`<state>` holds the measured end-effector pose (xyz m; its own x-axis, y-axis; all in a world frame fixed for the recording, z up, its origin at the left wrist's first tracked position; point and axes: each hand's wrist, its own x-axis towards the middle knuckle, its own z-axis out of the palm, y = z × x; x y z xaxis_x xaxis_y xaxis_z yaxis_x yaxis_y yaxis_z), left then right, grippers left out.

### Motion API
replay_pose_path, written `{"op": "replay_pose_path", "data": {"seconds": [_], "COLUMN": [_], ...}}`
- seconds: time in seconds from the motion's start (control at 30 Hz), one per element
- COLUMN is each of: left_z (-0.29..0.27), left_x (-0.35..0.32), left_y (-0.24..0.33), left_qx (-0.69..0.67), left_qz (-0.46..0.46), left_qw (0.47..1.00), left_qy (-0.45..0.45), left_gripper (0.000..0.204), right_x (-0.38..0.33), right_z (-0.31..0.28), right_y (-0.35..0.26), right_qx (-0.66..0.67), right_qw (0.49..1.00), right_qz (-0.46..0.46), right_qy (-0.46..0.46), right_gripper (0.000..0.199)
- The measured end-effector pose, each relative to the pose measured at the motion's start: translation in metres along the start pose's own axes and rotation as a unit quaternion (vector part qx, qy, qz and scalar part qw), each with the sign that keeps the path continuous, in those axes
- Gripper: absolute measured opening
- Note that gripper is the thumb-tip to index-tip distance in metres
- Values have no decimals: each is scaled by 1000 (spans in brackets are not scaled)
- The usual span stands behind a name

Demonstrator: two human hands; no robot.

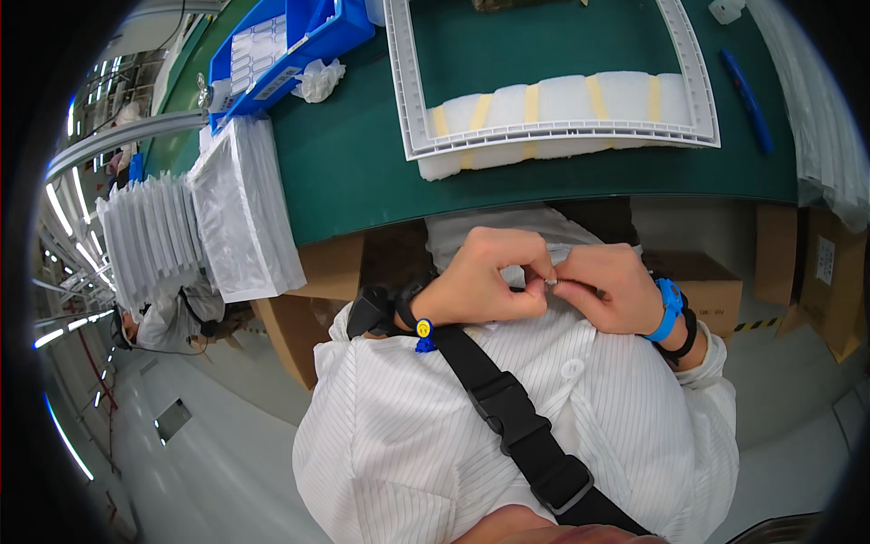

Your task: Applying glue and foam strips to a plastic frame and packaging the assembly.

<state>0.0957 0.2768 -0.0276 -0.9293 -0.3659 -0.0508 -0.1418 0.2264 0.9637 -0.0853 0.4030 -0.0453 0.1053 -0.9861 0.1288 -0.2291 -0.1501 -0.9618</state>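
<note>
While we pinch small pale piece (551, 282) between fingertips of left hand (494, 274) and right hand (609, 288), both grasping, it sits just short of green bench (344, 172). White frame (564, 132) lies over foam padding (507, 109) there, untouched. Progress, as we judge: frame laid out, small piece mid-handling, not set down; remaining steps we cannot tell. Writing: printed labels on blue bin (340, 41) and brown carton (829, 313), too small for us to read; no legible brand.
</note>
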Motion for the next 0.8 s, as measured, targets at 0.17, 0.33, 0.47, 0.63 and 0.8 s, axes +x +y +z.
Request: {"op": "replay_pose_path", "data": {"seconds": [0.17, 0.33, 0.47, 0.63, 0.8], "left_z": [-1, -1, 4, 5, -2], "left_x": [2, -1, -4, -2, 0], "left_y": [4, 2, 4, 7, 3], "left_qx": [36, 31, 35, 34, 80], "left_qz": [-19, -15, -3, 0, 3], "left_qw": [999, 999, 999, 999, 996], "left_qy": [29, 9, 17, 11, 49], "left_gripper": [12, 13, 13, 14, 16], "right_x": [4, 2, -1, -4, -11], "right_z": [7, 9, 8, 8, 2], "right_y": [-5, -1, -1, 2, 0], "right_qx": [-19, -40, -17, 1, 28], "right_qw": [997, 998, 1000, 1000, 999], "right_qz": [53, 21, 7, -6, -28], "right_qy": [54, 35, 23, 30, -13], "right_gripper": [11, 8, 8, 9, 11]}}
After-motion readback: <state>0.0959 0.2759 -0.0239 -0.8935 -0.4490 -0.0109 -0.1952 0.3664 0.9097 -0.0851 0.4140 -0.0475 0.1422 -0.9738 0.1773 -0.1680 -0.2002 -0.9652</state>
